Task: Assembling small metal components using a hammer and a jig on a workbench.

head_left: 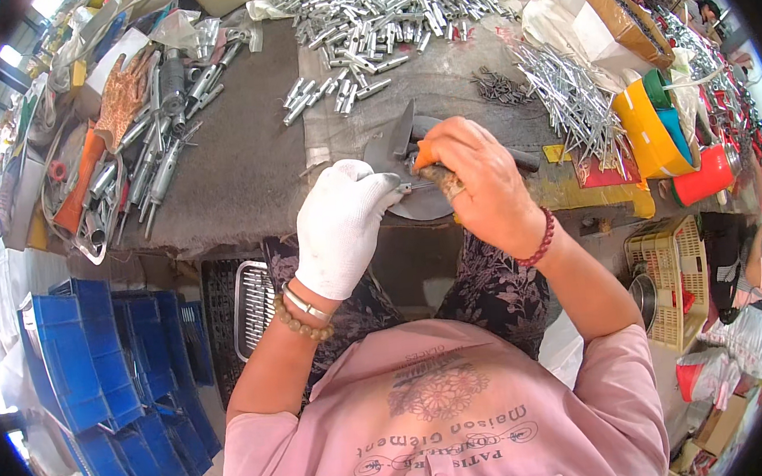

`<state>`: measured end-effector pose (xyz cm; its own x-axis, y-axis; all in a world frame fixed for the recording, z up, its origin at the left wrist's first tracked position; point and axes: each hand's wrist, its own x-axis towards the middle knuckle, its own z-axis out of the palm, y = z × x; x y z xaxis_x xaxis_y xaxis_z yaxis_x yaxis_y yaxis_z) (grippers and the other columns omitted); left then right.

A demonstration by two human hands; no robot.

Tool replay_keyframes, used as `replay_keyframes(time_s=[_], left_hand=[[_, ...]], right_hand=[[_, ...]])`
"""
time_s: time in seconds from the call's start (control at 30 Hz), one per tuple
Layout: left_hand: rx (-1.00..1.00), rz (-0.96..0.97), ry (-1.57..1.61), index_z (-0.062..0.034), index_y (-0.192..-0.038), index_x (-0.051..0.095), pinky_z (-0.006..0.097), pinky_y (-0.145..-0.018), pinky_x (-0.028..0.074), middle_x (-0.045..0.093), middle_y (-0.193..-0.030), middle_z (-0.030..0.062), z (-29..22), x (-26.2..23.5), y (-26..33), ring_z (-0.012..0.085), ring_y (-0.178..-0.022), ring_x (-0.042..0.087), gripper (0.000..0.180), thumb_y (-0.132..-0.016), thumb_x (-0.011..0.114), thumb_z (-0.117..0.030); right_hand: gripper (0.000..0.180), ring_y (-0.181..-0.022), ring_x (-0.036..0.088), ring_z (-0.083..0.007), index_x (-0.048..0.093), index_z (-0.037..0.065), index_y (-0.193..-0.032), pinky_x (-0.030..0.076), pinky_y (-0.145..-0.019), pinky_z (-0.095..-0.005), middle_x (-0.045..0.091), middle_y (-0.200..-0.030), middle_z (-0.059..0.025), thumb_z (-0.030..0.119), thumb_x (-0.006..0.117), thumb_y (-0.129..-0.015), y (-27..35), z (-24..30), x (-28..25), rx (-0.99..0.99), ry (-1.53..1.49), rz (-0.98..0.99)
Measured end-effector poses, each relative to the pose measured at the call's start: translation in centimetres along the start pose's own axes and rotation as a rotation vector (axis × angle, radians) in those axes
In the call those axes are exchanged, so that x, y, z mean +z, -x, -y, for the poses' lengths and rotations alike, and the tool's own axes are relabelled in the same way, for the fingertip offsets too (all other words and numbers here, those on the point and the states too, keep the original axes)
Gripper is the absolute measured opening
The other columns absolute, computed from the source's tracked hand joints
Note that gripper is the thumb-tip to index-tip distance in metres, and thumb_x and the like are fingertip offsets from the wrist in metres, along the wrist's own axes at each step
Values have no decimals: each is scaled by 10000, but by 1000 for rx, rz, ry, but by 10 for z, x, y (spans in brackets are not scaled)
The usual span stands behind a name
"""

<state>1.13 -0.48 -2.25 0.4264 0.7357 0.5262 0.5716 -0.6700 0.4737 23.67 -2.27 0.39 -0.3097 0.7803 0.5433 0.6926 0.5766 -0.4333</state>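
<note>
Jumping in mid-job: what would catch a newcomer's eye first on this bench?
At the centre, the white-gloved left hand and bare right hand meet over a dark metal fixture at the bench edge. Behind them lies a heap of shiny metal tubes; blue crates stack at lower left.

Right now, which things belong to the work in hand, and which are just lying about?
In hand:
- left hand, white-gloved, steadying a thin metal pin
- right hand, bare, gripping an orange-handled tool
- grey metal fixture under both hands

Lying about:
- pile of silver tubes
- bundle of thin rods
- blue crates
- yellow basket
- orange glove
</note>
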Motion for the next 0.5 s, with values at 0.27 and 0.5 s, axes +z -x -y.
replay_keyframes(time_s=[0.27, 0.5], left_hand=[[31, -43, -16, -129, -985, 777, 411, -782, 548, 659, -935, 70, 0, 3, 0, 295, -913, 670, 133, -866, 825, -163], [37, -59, -11, -125, -985, 776, 418, -781, 544, 647, -926, 78, 1, 3, 1, 305, -910, 663, 127, -873, 820, -163]], right_hand=[[276, -1125, 635, -359, 693, 19, -1088, 512, -994, -463, 650, -1165, -128, -58, 668, -824, 3, 2, 12, -25, 61, 17], [272, -1097, 635, -360, 692, 7, -1083, 513, -981, -462, 646, -1158, -131, -57, 670, -819, 3, 3, 14, -67, 92, -9]])
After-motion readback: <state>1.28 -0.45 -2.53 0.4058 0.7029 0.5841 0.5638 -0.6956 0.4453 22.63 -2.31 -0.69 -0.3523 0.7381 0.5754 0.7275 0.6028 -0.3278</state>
